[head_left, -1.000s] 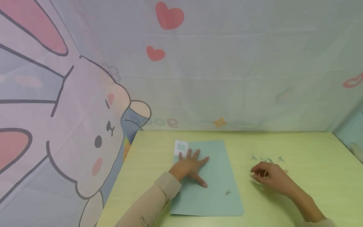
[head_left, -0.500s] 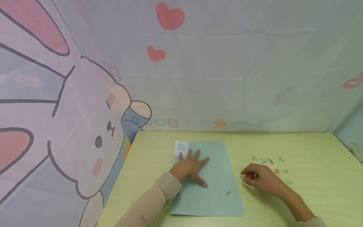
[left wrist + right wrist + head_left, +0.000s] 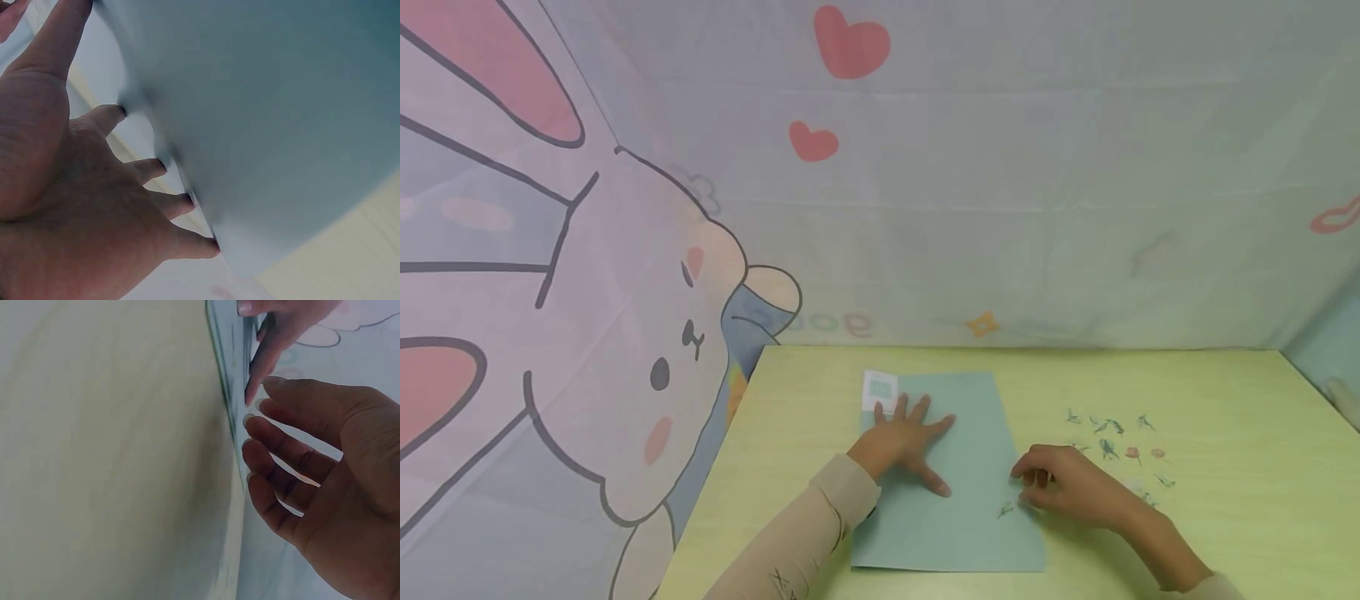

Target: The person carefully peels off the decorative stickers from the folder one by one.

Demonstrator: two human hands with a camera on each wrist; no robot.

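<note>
My left hand (image 3: 901, 442) lies with fingers spread on a pale green sheet (image 3: 966, 533), its fingertips pressing the surface in the left wrist view. A white label with a green square (image 3: 880, 385) sits at the sheet's far left corner, by those fingertips. Over the sheet's right edge, my right hand (image 3: 1067, 483) hovers with loosely bent fingers. Its thumb and forefinger stand apart, with nothing visible between them in the right wrist view. Just left of its thumb, a small dried sprig (image 3: 1005, 509) lies on the sheet.
Right of the sheet, several small bluish sprigs (image 3: 1108, 449) and two pink dried flowers (image 3: 1132, 453) are scattered on the yellow-green table (image 3: 1247, 483). More sprigs lie partly behind the right hand. A printed cloth backdrop (image 3: 1000, 208) hangs behind the table's far edge.
My right hand has moved left from the scattered sprigs to the sheet's right edge, uncovering sprigs and pink flowers. My left hand and the sprig on the sheet have stayed in place.
</note>
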